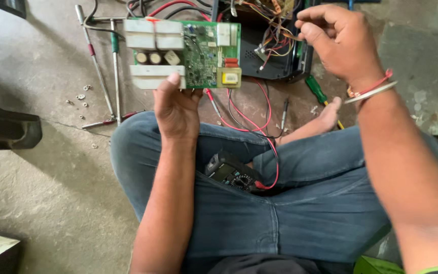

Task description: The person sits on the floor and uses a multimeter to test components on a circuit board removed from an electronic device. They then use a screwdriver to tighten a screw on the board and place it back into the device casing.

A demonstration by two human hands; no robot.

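Note:
My left hand (175, 106) holds a green circuit board (198, 53) by its near edge; the board carries white heat sinks, round capacitors and a yellow relay. My right hand (338, 43) is raised at the upper right, fingers pinched on thin wires that run from the open black device case (275, 48). A black multimeter (229, 172) rests in my lap on blue jeans, its red and black leads (252, 119) looping toward the floor.
Metal rod tools (100, 76) and small screws and washers (80, 96) lie on the concrete floor at left. A green-handled screwdriver (316, 90) lies by my bare foot (325, 116). A dark stool base (6, 127) stands far left.

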